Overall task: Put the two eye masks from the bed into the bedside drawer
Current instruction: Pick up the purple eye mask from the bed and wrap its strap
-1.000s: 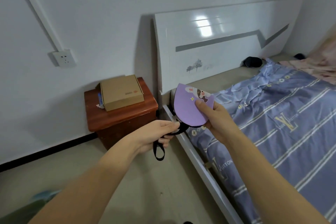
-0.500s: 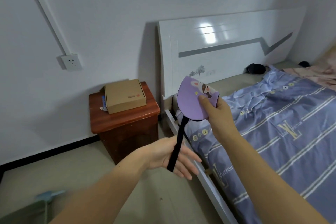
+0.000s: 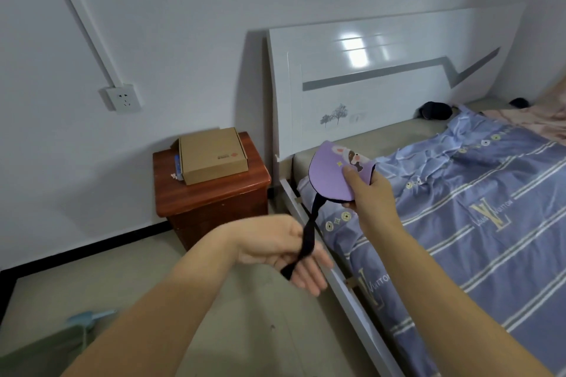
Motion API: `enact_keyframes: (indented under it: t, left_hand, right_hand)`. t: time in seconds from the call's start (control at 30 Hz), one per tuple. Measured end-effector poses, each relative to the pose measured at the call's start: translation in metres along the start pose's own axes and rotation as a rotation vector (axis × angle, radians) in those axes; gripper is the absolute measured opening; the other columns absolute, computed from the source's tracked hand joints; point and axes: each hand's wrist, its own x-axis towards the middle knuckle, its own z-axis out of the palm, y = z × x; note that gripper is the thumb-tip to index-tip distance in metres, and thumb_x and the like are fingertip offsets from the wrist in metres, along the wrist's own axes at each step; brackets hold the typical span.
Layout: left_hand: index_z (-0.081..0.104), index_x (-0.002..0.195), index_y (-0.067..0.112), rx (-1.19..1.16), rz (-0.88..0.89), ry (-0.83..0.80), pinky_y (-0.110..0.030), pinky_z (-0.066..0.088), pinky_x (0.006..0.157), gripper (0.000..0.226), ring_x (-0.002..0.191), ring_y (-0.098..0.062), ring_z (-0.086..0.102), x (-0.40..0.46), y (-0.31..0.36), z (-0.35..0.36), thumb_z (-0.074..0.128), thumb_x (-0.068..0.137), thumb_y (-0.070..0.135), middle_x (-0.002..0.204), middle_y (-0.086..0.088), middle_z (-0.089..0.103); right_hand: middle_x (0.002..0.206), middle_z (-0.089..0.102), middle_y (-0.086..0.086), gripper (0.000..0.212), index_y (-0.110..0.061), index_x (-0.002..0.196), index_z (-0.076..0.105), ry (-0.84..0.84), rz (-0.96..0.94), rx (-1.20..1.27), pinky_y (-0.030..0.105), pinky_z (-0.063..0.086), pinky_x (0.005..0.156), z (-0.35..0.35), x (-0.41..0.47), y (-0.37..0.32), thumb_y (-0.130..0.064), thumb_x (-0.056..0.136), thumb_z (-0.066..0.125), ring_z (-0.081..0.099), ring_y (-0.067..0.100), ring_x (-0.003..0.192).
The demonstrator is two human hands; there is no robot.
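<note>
My right hand (image 3: 372, 199) pinches a folded purple eye mask (image 3: 332, 173) with a cartoon print, held above the bed's near corner. Its black strap (image 3: 309, 232) hangs down and lies across the palm of my left hand (image 3: 284, 249), whose fingers are spread; the thumb seems to rest on the strap. A dark object that may be the second eye mask (image 3: 435, 110) lies on the mattress by the headboard. The red-brown bedside cabinet (image 3: 211, 205) stands left of the bed, its drawer front facing away from clear view.
A cardboard box (image 3: 211, 154) sits on the cabinet top. The white headboard (image 3: 382, 76) leans against the wall. A blue striped quilt (image 3: 474, 223) covers the bed, with a pink blanket (image 3: 539, 116) at far right. A wall socket (image 3: 121, 98) is at left. Something pale blue (image 3: 88, 318) lies on the floor.
My left hand slid down the black strap and opened, drawing the strap out straight below the mask. The view drew back a little from the bed.
</note>
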Motion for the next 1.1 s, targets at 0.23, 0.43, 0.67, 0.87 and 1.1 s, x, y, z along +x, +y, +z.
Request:
enact_keyframes:
  t: [0.23, 0.43, 0.67, 0.87, 1.1]
  left_hand:
    - [0.0, 0.147, 0.018, 0.803, 0.341, 0.983, -0.015, 0.015, 0.11, 0.096, 0.143, -0.02, 0.021, 0.011, -0.01, -0.005, 0.067, 0.079, 0.008, 0.158, -0.007, 0.013]
    - [0.044, 0.135, 0.017, 1.176, 0.543, 0.798, -0.031, 0.012, 0.119, 0.053, 0.142, -0.018, 0.017, -0.003, 0.016, -0.002, 0.062, 0.085, 0.015, 0.153, -0.008, 0.025]
    - [0.066, 0.114, 0.019, 1.343, 0.909, 0.633, -0.041, 0.021, 0.116, 0.035, 0.135, -0.026, 0.036, -0.013, 0.02, 0.03, 0.066, 0.08, 0.012, 0.137, -0.017, 0.049]
    - [0.068, 0.11, 0.021, 1.5, 0.957, 0.636, -0.035, 0.024, 0.115, 0.034, 0.13, -0.029, 0.039, -0.019, 0.017, 0.025, 0.064, 0.079, 0.005, 0.128, -0.021, 0.058]
    - [0.067, 0.11, 0.007, 1.224, 0.742, 0.865, -0.029, 0.049, 0.096, 0.029, 0.11, -0.022, 0.062, -0.039, 0.004, 0.0, 0.052, 0.086, 0.009, 0.113, -0.013, 0.07]
  right_hand:
    - [0.066, 0.063, 0.002, 0.014, -0.003, 0.102, 0.056, -0.136, 0.327, 0.091, 0.014, 0.043, 0.036, 0.006, -0.01, 0.009, -0.01, 0.09, 0.057, 0.057, 0.011, 0.052]
    - [0.06, 0.068, 0.003, 0.011, -0.004, 0.092, 0.061, -0.795, 0.533, 0.09, 0.016, 0.048, 0.042, -0.012, -0.008, -0.004, -0.013, 0.086, 0.061, 0.06, 0.008, 0.049]
    - [0.085, 0.075, -0.005, 0.028, -0.024, 0.086, 0.075, -1.027, 0.317, -0.095, 0.017, 0.054, 0.071, -0.005, -0.005, -0.021, -0.005, 0.086, 0.055, 0.069, 0.004, 0.082]
    - [0.072, 0.07, -0.02, 0.048, -0.026, 0.076, 0.067, -0.916, 0.073, -0.216, 0.005, 0.045, 0.074, 0.015, -0.011, -0.014, 0.016, 0.085, 0.045, 0.061, -0.015, 0.074]
    - [0.059, 0.064, -0.001, 0.021, -0.02, 0.072, 0.063, -0.659, 0.02, -0.135, 0.017, 0.042, 0.047, 0.013, -0.004, -0.01, -0.009, 0.089, 0.055, 0.056, 0.006, 0.05]
